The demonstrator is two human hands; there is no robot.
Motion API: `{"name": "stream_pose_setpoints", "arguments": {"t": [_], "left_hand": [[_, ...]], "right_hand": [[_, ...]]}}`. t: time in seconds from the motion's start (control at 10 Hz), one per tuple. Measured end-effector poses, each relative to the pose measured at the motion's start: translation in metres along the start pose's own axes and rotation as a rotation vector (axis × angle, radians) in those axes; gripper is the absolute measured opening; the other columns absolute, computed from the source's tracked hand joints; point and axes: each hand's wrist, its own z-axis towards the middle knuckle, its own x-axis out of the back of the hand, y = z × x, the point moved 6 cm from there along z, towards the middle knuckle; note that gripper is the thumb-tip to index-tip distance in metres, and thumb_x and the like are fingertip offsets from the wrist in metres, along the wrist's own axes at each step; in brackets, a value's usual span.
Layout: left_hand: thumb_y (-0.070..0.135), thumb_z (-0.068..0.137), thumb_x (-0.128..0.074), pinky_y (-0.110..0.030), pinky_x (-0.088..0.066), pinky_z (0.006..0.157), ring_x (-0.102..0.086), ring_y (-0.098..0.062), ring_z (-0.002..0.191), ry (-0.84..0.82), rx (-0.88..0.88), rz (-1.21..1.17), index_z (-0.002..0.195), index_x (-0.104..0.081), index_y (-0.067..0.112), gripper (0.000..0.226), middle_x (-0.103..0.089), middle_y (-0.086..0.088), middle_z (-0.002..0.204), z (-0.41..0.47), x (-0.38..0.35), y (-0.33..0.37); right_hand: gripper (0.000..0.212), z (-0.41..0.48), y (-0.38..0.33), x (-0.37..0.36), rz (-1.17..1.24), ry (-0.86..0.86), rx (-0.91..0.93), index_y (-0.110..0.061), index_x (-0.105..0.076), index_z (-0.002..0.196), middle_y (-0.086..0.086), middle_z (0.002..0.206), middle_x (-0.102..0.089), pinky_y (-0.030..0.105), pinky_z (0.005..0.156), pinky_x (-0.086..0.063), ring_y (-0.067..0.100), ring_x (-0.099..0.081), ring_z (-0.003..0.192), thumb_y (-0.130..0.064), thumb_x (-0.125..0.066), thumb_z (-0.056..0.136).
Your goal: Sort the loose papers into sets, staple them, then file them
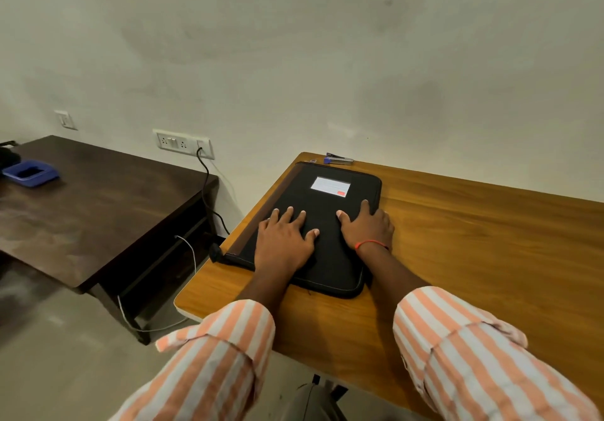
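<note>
black fabric zip folder (327, 198): closed, flat on light wooden table (474, 224) | left hand (284, 240), right hand (367, 227): fingers straight, pressing its cover, gripping nothing, likely steadying it | loose papers: unseen | blue-and-silver stapler (340, 159): just beyond folder

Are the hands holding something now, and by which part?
The left hand lies flat on the black folder, gripping nothing. The right hand rests at its right edge; whether its fingers curl round it cannot be told.

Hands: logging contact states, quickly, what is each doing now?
Left hand: open, flat on the folder.
Right hand: open, palm on the folder, outer fingers at its right edge.
</note>
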Motion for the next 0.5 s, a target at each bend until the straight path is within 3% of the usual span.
{"name": "stream_pose_setpoints", "arguments": {"t": [0.3, 0.5], "left_hand": [[0.063, 0.102, -0.033, -0.05, -0.022, 0.124, -0.023, -0.025, 0.154, 0.022, -0.036, -0.005, 0.156, -0.036, 0.031, 0.063, -0.033, 0.001, 0.164, -0.009, 0.007, 0.005], [0.059, 0.101, -0.042, -0.044, -0.035, 0.116, -0.048, -0.02, 0.139, 0.032, -0.196, 0.019, 0.144, -0.055, 0.026, 0.056, -0.057, -0.001, 0.146, -0.015, 0.021, 0.034]], "right_hand": [[0.07, -0.04, 0.031, 0.022, 0.058, -0.067, 0.201, -0.025, -0.027, 0.158, 0.007, 0.159, -0.036, 0.043, 0.12, -0.032, 0.027, -0.034, 0.146, -0.062, -0.039, 0.1], [0.06, -0.068, 0.055, 0.041, 0.016, -0.096, 0.33, -0.024, -0.034, 0.155, 0.007, 0.152, -0.047, 0.042, 0.113, -0.039, 0.027, -0.045, 0.137, -0.055, -0.033, 0.104]]}}
